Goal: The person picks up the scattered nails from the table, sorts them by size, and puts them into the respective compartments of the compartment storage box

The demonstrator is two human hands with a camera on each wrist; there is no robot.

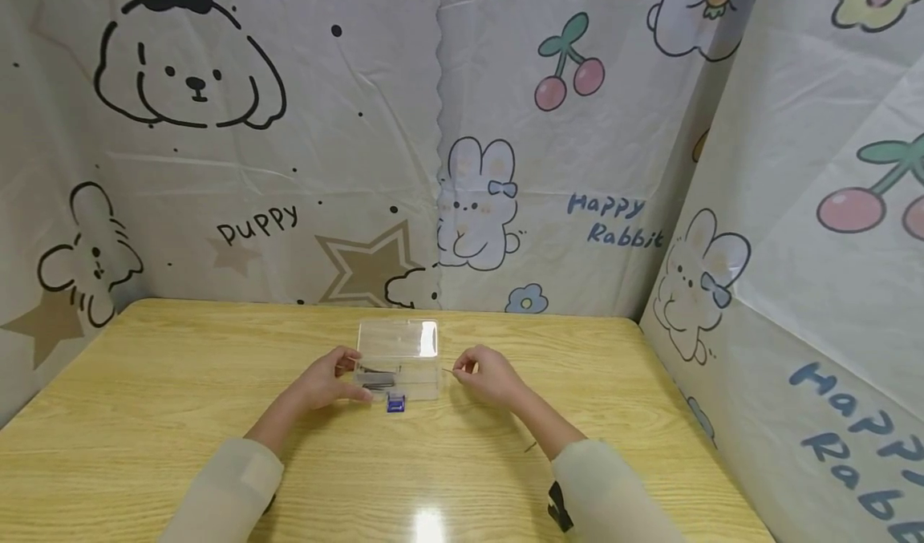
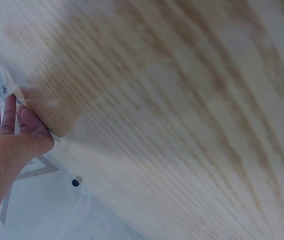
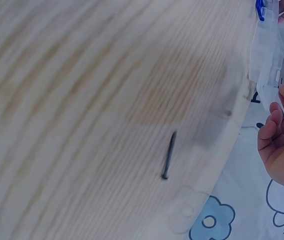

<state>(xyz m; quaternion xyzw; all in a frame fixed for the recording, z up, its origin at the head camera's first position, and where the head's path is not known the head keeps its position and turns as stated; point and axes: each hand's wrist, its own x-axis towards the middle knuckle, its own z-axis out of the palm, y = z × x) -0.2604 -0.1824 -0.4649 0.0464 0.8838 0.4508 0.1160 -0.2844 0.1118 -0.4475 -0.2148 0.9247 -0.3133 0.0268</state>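
A clear plastic compartment box (image 1: 417, 389) stands on the table with its lid (image 1: 393, 339) raised at the back and a blue latch (image 1: 395, 403) at the front. Dark nails (image 1: 378, 380) lie in its left compartments. The left hand (image 1: 328, 378) holds the box at its left side, thumb by the front corner and fingers farther back. Just right of the box, the right hand (image 1: 487, 374) pinches a thin nail (image 1: 447, 370) between thumb and fingertips. A single nail (image 3: 169, 155) lies on the table, partly hidden by the right forearm in the head view.
The wooden table (image 1: 180, 382) is backed by a printed cloth (image 1: 361, 150) on the far side and at the right. A dark object (image 1: 558, 507) shows beside the right sleeve.
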